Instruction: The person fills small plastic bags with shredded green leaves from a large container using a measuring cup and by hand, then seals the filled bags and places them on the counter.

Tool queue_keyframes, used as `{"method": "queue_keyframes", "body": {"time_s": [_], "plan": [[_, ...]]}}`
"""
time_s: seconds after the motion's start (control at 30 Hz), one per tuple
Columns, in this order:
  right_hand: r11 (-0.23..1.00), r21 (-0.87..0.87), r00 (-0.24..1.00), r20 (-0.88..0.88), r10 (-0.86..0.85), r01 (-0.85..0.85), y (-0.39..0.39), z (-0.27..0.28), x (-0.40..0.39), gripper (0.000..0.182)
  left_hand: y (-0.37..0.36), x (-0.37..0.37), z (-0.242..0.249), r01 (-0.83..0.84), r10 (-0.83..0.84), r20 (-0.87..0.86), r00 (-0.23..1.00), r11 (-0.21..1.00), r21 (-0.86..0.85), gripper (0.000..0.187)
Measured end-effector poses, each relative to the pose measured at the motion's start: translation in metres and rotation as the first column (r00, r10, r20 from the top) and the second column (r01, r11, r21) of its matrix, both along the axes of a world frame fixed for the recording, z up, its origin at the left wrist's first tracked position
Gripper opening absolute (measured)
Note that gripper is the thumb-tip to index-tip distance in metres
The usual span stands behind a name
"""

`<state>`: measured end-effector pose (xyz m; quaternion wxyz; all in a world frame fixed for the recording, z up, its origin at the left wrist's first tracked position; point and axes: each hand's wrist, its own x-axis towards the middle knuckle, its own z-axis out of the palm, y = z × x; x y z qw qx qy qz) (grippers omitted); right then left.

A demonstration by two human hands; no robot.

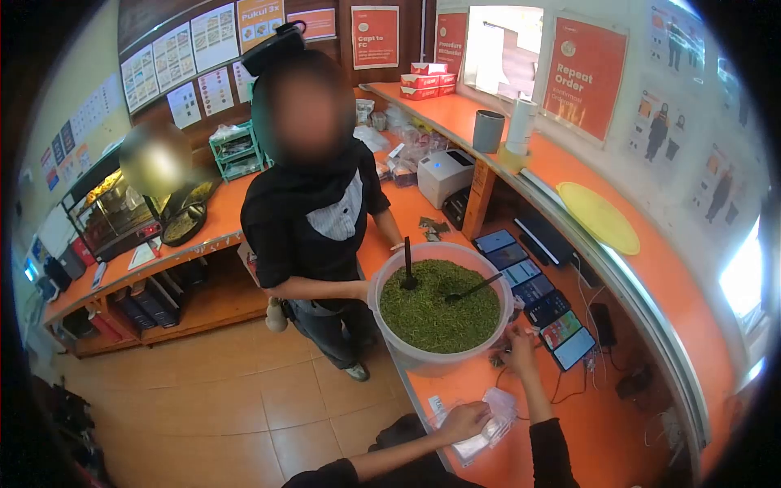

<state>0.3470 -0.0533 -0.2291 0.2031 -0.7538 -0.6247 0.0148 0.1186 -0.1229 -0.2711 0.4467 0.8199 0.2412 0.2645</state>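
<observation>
Plastic bags (pixel 502 404) are gripped by the left hand (pixel 465 423), seemingly for steadiness; whether the right hand (pixel 521 353) grips is unclear.

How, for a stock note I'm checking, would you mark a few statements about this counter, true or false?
1. The tub holds chopped greens. True.
2. The tub has one spoon in it. False: two black spoons are in it.
3. The left hand touches plastic bags. True.
4. The right hand holds a phone. False: it is beside the tub; the phones lie on the counter.
5. The yellow tray lies on the raised shelf. True.
</observation>
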Motion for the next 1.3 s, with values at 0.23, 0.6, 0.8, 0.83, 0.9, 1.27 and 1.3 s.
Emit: {"method": "queue_keyframes", "body": {"time_s": [0.23, 0.6, 0.8, 0.83, 0.9, 1.27, 1.3], "plan": [[0.986, 0.131, 0.993, 0.064, 0.094, -0.102, 0.008, -0.034, 0.006, 0.038, 0.000, 0.003, -0.005, -0.064, 0.063, 0.109, 0.992, 0.998, 0.006, 0.030], [0.919, 0.221, 0.862, -0.468, -0.193, 0.326, -0.032, 0.038, 0.006, 0.016, 0.009, 0.004, -0.009, -0.161, 0.184, 0.075, 0.980, 0.956, -0.244, 0.024], [0.928, 0.016, 0.911, -0.201, -0.360, 0.371, -0.139, 0.085, 0.026, 0.026, 0.013, 0.001, 0.000, -0.113, 0.134, 0.046, 0.990, 0.942, -0.317, 0.014], [0.896, -0.105, 0.892, -0.095, -0.441, 0.432, -0.152, 0.095, 0.023, 0.036, 0.014, 0.003, -0.006, -0.090, 0.127, 0.087, 0.988, 0.935, -0.343, 0.015], [0.852, -0.272, 0.867, -0.104, -0.487, 0.447, -0.173, 0.094, 0.029, 0.039, 0.015, 0.004, -0.010, -0.062, 0.113, 0.118, 0.987, 0.928, -0.368, 0.016], [0.975, -0.091, 0.975, -0.073, -0.211, 0.204, -0.034, 0.001, -0.013, 0.040, 0.018, 0.001, -0.001, -0.052, 0.107, 0.145, 0.984, 0.939, -0.341, 0.017], [0.961, -0.119, 0.968, 0.044, -0.246, 0.249, -0.021, -0.006, -0.016, 0.042, 0.017, -0.002, 0.005, -0.053, 0.089, 0.091, 0.992, 0.939, -0.339, 0.018]]}}
